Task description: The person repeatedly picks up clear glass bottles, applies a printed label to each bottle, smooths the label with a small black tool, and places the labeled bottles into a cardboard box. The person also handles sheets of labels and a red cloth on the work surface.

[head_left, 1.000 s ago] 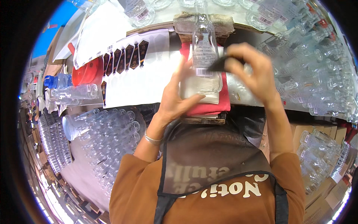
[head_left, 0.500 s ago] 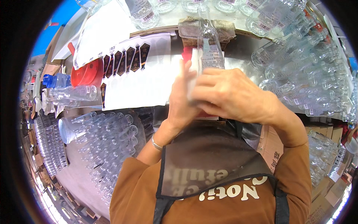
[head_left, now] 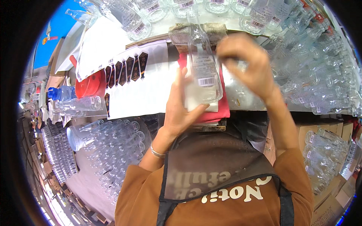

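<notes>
A clear glass bottle (head_left: 205,71) lies on its back on a white pad (head_left: 215,106) over a red cloth (head_left: 223,109). Its neck rests on a folded grey cloth (head_left: 217,30), pointing away from me. A printed label with a barcode faces up on it. My left hand (head_left: 179,103) is beside the bottle's lower left side, thumb and fingers stretched apart; whether it touches the glass I cannot tell. Raised to the right of the bottle, my right hand (head_left: 247,62) is smeared by motion, and its fingers cannot be read.
To the left lies a white sheet (head_left: 151,90) with a row of dark tie-shaped stickers (head_left: 130,68). A red basin (head_left: 89,84) and a lying bottle (head_left: 85,103) are beyond it. Many bottles (head_left: 309,75) are stacked at right; others stand along the back.
My right hand has left the bottle's lower part and swung up to the right. The left hand's thumb has spread, and the bottle's label and base now show.
</notes>
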A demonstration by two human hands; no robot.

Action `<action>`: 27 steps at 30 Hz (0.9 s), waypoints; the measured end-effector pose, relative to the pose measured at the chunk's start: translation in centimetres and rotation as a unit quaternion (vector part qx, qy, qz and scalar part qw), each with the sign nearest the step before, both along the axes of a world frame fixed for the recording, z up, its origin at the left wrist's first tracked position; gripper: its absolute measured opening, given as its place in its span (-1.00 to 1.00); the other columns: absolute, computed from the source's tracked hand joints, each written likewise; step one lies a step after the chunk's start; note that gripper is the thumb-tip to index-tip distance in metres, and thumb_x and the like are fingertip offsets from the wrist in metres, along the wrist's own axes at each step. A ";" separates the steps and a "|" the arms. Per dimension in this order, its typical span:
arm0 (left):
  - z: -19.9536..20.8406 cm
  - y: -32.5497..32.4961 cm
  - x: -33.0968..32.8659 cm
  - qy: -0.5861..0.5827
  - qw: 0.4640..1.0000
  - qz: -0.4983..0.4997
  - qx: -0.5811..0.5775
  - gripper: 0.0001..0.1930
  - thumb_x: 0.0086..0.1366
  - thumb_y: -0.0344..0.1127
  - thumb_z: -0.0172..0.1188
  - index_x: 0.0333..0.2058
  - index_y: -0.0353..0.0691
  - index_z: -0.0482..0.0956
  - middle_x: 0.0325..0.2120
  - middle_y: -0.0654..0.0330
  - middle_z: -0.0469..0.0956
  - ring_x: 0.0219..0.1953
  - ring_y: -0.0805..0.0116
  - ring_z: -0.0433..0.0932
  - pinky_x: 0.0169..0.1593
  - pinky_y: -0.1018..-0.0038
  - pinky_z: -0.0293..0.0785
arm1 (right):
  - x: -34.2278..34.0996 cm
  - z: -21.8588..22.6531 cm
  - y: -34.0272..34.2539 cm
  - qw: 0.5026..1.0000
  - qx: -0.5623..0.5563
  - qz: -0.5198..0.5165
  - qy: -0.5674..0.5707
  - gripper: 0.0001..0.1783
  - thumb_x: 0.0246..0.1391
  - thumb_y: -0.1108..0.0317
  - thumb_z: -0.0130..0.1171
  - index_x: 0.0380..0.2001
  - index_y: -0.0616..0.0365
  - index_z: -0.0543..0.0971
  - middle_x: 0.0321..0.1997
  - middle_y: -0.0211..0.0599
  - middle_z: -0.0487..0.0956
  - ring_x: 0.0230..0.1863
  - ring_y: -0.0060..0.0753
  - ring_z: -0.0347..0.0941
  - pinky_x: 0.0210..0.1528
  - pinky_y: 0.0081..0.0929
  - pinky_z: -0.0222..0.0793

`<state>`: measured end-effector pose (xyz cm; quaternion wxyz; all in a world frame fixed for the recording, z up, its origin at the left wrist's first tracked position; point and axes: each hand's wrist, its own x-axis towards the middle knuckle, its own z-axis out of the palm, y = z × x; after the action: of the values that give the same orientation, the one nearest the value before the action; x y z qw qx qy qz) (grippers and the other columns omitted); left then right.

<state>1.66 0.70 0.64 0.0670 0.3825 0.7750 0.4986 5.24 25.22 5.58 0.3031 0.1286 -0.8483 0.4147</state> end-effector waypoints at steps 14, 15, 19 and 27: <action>1.2 5.0 -6.8 -0.439 0.885 -0.023 0.154 -0.36 0.51 0.14 -0.11 0.25 -0.34 0.31 0.17 0.09 0.45 0.18 0.31 0.43 0.24 0.34 0.35 | -2.5 2.3 0.4 0.905 -0.379 -0.003 -0.193 -0.74 0.34 0.33 0.04 -0.18 0.27 0.64 -0.24 -0.44 0.63 -0.21 -0.67 0.49 -0.08 -0.63 0.43; 1.4 4.8 -6.4 -0.431 0.887 -0.034 0.161 -0.35 0.50 0.15 -0.10 0.26 -0.34 0.30 0.17 0.08 0.44 0.18 0.30 0.43 0.24 0.34 0.35 | -2.8 2.8 -0.2 0.905 -0.378 -0.035 -0.192 -0.73 0.33 0.29 0.07 -0.25 0.29 0.64 -0.29 -0.42 0.64 -0.24 -0.63 0.51 -0.10 -0.63 0.43; 3.8 3.7 -3.4 -0.277 0.946 -0.084 0.144 -0.27 0.49 0.12 -0.06 0.34 -0.41 0.14 0.21 -0.03 0.38 0.25 0.21 0.38 0.31 0.28 0.26 | -1.9 5.6 -0.3 0.972 -0.141 -0.035 -0.185 -0.45 0.16 0.22 0.29 0.14 0.32 0.49 -0.22 -0.29 0.67 -0.24 -0.58 0.58 -0.17 -0.55 0.49; 2.6 2.6 -1.0 -0.213 0.942 -0.138 0.221 -0.15 0.41 0.28 -0.10 0.38 -0.34 0.12 0.30 -0.17 0.28 0.37 0.04 0.26 0.43 0.16 0.07 | 10.8 8.8 -3.5 0.985 -0.093 -0.054 -0.136 -0.69 0.06 0.24 0.39 -0.20 0.14 0.55 -0.30 -0.28 0.69 -0.31 -0.29 0.65 -0.25 -0.47 0.48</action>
<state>0.67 3.32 3.22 0.2122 0.3756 0.5530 0.7128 16.06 21.72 14.38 0.2175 -0.0032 -0.8450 0.4886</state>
